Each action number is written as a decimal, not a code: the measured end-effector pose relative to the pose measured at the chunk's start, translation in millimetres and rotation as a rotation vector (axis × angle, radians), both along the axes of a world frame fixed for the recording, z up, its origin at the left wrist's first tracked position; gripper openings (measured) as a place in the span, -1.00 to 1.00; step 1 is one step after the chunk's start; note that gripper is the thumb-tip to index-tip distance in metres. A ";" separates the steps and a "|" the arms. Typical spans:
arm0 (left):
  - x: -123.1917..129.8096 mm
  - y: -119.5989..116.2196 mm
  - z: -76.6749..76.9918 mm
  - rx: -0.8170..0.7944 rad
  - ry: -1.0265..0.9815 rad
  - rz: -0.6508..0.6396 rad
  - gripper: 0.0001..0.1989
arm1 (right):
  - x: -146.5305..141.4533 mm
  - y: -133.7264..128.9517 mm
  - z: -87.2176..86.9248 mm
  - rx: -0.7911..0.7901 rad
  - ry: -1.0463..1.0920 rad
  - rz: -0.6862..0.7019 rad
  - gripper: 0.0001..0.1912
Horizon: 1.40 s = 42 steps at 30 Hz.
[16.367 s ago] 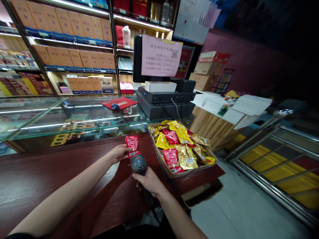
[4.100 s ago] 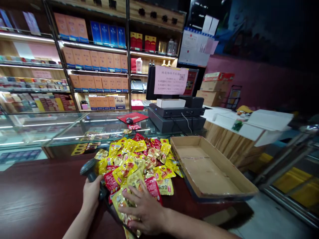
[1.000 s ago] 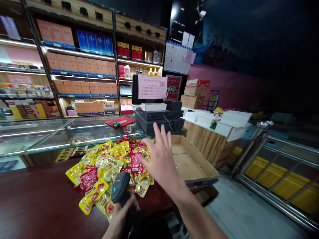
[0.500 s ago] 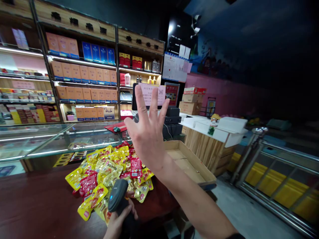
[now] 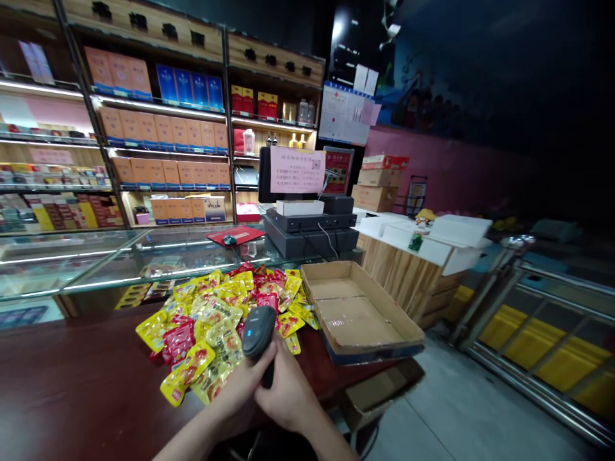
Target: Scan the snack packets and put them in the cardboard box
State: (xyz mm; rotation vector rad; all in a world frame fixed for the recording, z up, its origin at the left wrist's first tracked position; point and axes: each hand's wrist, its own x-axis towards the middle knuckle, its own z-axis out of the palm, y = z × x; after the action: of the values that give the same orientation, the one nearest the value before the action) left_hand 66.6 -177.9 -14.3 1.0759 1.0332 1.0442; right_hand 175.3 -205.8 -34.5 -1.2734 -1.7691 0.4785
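Observation:
A dark barcode scanner [image 5: 259, 331] with a small blue light points away from me, its head over the near edge of a heap of snack packets [image 5: 218, 307]. My left hand [image 5: 250, 381] is closed around its handle from the left. From the right, my right hand [image 5: 286, 387] is closed against the same handle, with its fingers partly hidden. The packets are shiny, in yellow, red and pale gold, piled loosely on the dark red table [image 5: 81, 384]. Neither hand touches a packet.
Right of the heap sits an open shallow cardboard box [image 5: 355, 307]. Behind are a glass counter [image 5: 158, 253], a mouse [image 5: 229, 240] on a red mat and a monitor [image 5: 265, 173] with a pink notice. A metal railing [image 5: 485, 307] stands at right.
My right hand, raised with fingers spread before the monitor, has come down to the scanner handle. The scanner in my left hand has moved up and right. The view has shifted slightly.

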 end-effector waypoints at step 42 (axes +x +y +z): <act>-26.8 151.3 -11.7 -0.157 -0.016 -0.153 -0.56 | -18.8 28.6 -52.0 -0.252 0.546 -0.117 -0.63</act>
State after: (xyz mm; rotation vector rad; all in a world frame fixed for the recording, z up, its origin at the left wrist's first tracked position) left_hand 39.8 -26.5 -26.0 1.0007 0.9873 0.8335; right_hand 156.5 -177.2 -86.5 -1.2561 -1.1966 0.9073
